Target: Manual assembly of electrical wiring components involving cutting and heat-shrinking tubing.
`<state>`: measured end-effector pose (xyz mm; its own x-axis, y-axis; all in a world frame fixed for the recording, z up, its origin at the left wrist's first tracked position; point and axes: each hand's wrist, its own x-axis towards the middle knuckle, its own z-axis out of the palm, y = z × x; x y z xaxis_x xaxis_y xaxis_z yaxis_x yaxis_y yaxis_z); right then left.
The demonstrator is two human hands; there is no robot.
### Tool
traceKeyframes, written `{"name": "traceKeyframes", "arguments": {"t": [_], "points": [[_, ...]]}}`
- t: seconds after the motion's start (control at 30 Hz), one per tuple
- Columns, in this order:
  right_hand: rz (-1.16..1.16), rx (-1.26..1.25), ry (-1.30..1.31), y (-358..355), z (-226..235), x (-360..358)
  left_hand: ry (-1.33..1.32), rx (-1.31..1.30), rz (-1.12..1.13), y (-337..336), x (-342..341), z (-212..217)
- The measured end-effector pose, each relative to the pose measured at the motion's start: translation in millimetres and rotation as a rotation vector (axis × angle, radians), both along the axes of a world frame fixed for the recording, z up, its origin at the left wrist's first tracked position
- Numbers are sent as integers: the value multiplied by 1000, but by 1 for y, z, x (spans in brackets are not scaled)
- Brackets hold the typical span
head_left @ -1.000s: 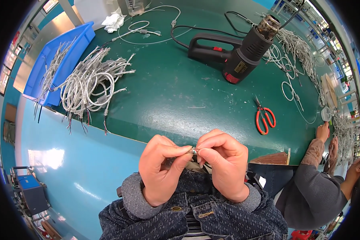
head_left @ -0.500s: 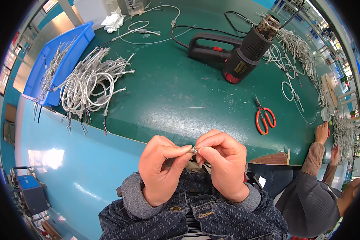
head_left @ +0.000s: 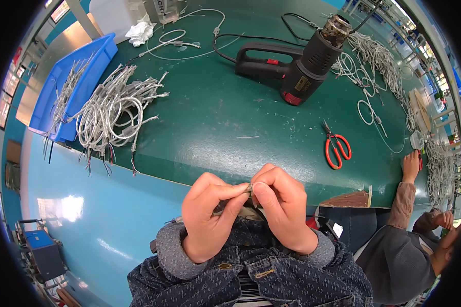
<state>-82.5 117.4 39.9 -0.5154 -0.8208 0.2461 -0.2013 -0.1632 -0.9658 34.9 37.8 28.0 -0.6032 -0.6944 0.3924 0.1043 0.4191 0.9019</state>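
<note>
At the near edge of the green workbench (head_left: 205,138), my left hand (head_left: 215,215) pinches a small greyish cable end (head_left: 249,189) between thumb and forefinger. My right hand (head_left: 280,207) meets it there, its thumb and forefinger closed on the same spot. Most of that piece is hidden by the fingertips, so its length and fine detail do not show. Beyond my right hand lie red-handled pliers (head_left: 337,148) with the jaws pointing away. Farther back, a black heat gun (head_left: 305,71) rests on the bench with its metal nozzle tilted up to the right.
On the left, a bundle of clear-sheathed braided cables (head_left: 112,110) overhangs the edge beside a blue bin (head_left: 95,66). Crumpled tissue (head_left: 141,31) lies behind. More cables (head_left: 376,56) stretch along the right, where a co-worker's arm (head_left: 403,197) reaches onto the bench.
My right hand has shifted slightly left and its thumb now lies straighter, covering more of the cable end. The whole view has tilted a little. The co-worker's farther hand has moved toward their head.
</note>
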Motion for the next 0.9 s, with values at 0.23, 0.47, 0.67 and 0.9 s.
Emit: {"name": "traceKeyframes", "arguments": {"t": [0.23,0.47,0.67,0.9], "points": [[67,52,133,8,0,-10,-27,60,8,2,-4,-1],[-32,51,106,11,5,-10,-67,200,-91,0,1,-4],[-144,8,426,8,7,-9,14,335,-39,5,-6,-2],[-222,-84,563,3,-9,-10,-58,166,7,3,-5,-5]]}}
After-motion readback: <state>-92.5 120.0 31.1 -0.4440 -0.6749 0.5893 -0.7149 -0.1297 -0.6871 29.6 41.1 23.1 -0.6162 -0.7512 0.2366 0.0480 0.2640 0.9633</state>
